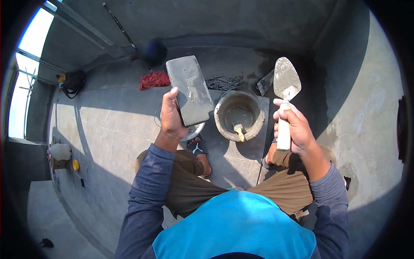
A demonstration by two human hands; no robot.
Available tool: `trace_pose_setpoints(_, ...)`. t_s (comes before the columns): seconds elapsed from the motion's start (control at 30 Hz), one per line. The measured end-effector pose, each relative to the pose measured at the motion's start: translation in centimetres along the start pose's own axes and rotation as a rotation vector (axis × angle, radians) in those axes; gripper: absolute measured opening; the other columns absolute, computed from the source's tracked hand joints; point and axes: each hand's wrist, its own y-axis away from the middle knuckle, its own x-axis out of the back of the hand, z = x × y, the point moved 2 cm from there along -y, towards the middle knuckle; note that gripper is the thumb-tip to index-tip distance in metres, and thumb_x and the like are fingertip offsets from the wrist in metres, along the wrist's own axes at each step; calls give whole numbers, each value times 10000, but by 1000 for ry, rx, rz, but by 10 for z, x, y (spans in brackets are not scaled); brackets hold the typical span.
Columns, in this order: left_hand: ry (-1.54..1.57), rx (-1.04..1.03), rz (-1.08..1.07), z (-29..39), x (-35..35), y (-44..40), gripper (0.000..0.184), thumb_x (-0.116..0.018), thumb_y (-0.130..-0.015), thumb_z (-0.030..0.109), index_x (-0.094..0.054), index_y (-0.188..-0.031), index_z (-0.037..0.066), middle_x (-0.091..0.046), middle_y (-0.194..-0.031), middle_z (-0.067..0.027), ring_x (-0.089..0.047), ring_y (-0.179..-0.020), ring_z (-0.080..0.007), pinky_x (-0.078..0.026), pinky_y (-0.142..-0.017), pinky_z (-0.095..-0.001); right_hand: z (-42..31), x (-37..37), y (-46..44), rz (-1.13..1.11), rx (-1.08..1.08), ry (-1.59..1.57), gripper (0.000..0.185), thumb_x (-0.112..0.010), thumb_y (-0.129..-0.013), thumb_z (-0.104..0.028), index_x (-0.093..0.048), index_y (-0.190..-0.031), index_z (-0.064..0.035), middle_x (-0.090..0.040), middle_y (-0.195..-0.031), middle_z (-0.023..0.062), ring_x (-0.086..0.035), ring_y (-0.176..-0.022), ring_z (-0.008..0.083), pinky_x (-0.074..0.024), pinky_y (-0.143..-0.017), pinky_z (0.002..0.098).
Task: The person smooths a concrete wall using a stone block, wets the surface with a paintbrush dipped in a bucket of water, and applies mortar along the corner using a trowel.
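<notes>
My left hand [171, 116] is closed on a rectangular plastering float [189, 88], its flat grey face turned up. A smear of mortar lies on that face; any handle underneath is hidden. In my right hand [296, 127] is a trowel [286, 80], gripped by its pale handle with the blade pointing away from me. Dried mortar and a small wet lump coat the blade. Between the two hands, on the floor, stands a round bucket [221, 123] with some grey mix inside. A brush [239, 131] leans in it, its wooden handle over the near rim.
Partly behind my left hand is a pale container [195, 131]. Beyond lie a red cloth [154, 80], a crumpled sheet [222, 83] and a dark round object [154, 52]. A black bag [74, 83] rests at far left. Plastered walls [241, 19] enclose the floor.
</notes>
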Motion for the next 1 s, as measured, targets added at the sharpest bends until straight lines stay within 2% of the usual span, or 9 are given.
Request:
trace_pose_setpoints(0.13,6,49,-31,-3,0,3,598,-426,-938,431,-437,-1381,30,-593,-1245,-155,-631,-1104,-293,-527,-931,-457,3,-4,0,-26,-15,80,506,-535,-864,-99,-431,-1353,-20,-563,-931,70,-568,-672,126,-538,-557,277)
trace_pose_setpoints(0.3,25,129,-113,-7,0,3,655,-414,-921,460,-420,-1407,20,-582,-1263,-212,-627,-1102,-352,-508,-960,-471,2,-3,4,-50,-21,88,512,-503,-834,-47,-454,-1342,-24,-554,-935,80,-560,-703,120,-546,-575,271)
trace_pose_setpoints(0.43,29,188,-131,-13,0,6,689,-426,-910,470,-400,-1425,14,-573,-1275,-227,-625,-1104,-360,-505,-965,-471,0,-5,7,-156,2,74,502,-507,-826,-36,-478,-1328,-32,-555,-935,62,-555,-703,104,-553,-591,263)
trace_pose_setpoints(0.63,109,356,-152,-45,-12,10,693,-434,-911,494,-420,-1407,9,-588,-1255,-214,-623,-1102,-343,-488,-981,-447,5,-9,8,-228,119,321,504,-544,-849,-83,-471,-1345,-39,-576,-928,54,-567,-721,87,-543,-608,243)
trace_pose_setpoints(0.7,126,361,-152,-49,-17,13,697,-428,-915,500,-422,-1404,3,-585,-1255,-220,-620,-1102,-347,-474,-995,-445,9,-15,10,-272,249,489,498,-575,-855,-111,-488,-1341,-38,-588,-929,46,-578,-745,78,-532,-624,245)
trace_pose_setpoints(0.77,152,428,-167,-55,-16,14,697,-428,-916,503,-422,-1404,5,-578,-1260,-226,-615,-1107,-352,-463,-1007,-451,13,-14,8,-257,261,583,561,-610,-805,-44,-478,-1348,2,-573,-915,55,-582,-740,125,-521,-654,276)
trace_pose_setpoints(0.83,164,440,-161,-55,-19,17,696,-428,-914,510,-430,-1399,10,-570,-1270,-234,-612,-1109,-354,-454,-1014,-466,21,-9,1,-234,680,1071,501,-623,-771,-22,-534,-1262,22,-565,-883,93,-588,-719,179,-500,-636,323)
trace_pose_setpoints(0.87,188,457,-138,-55,-20,19,687,-421,-919,505,-433,-1395,11,-569,-1275,-231,-611,-1111,-358,-461,-1003,-474,17,-15,5,-234,713,1101,416,-662,-737,-12,-566,-1140,32,-551,-879,134,-599,-715,273,-486,-631,364)
trace_pose_setpoints(1.0,258,452,-123,-54,-27,25,654,-392,-935,474,-430,-1394,10,-560,-1299,-222,-604,-1120,-371,-487,-967,-506,36,-17,-4,-204,903,1196,366,-714,-713,15,-561,-1044,7,-578,-919,155,-606,-765,368,-496,-634,390)
